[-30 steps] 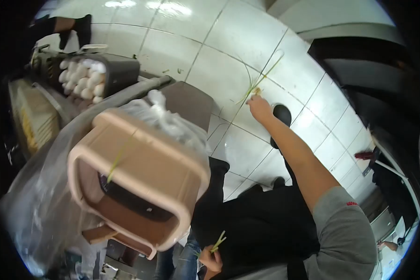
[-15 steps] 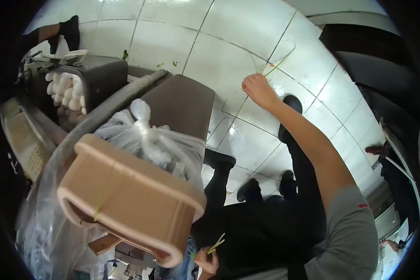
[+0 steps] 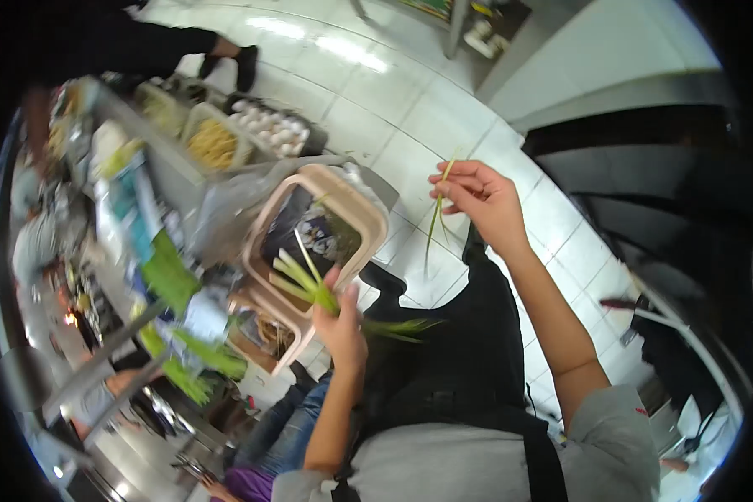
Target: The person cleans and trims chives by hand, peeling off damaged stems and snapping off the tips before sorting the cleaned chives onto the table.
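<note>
My left hand (image 3: pixel 340 322) is closed around a small bunch of green stalks (image 3: pixel 309 289), pale cut ends pointing up and left, green leaves trailing to the right. Just behind it is a beige bin (image 3: pixel 375 219) with dark plastic and scraps inside. My right hand (image 3: pixel 487 201), raised over the tiled floor, pinches a thin green strand (image 3: pixel 436 219) between thumb and fingers. The strand hangs down with its tip above the hand.
Left of the bin are a tray of eggs (image 3: pixel 272 130), a container of yellow food (image 3: pixel 213 142) and large green leaves (image 3: pixel 171 272). Black shelving (image 3: pixel 644 167) stands at the right. Other people are at the left and bottom.
My right hand has risen from near the floor with a strand. My left hand and its stalks have moved up into fuller view. The view has shifted, now showing the bin's inside and the counter.
</note>
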### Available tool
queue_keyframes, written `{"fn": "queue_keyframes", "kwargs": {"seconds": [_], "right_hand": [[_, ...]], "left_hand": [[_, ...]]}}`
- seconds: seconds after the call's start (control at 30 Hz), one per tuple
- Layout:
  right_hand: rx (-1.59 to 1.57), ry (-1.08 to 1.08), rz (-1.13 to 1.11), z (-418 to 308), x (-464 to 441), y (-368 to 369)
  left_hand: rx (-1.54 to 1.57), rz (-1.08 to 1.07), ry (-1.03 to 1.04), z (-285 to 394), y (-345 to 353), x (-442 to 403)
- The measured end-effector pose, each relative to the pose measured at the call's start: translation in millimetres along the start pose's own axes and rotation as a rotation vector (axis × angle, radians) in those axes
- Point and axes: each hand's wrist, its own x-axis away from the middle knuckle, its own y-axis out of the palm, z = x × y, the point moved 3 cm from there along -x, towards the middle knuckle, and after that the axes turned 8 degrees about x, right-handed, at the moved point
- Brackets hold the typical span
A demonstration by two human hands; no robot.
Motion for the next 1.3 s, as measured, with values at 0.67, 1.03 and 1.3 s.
{"fn": "queue_keyframes", "kwargs": {"seconds": [0.67, 1.03, 1.3], "right_hand": [[0.572, -0.235, -1.203, -139, 176, 336], [0.61, -0.116, -1.304, -107, 202, 425], [0.7, -0.182, -1.098, -104, 173, 379]], "left_hand": [[0.68, -0.131, 0.396, 238, -261, 104], [0.756, -0.018, 0.57, 275, -400, 94], [0.624, -0.001, 0.58, 290, -398, 68]]}}
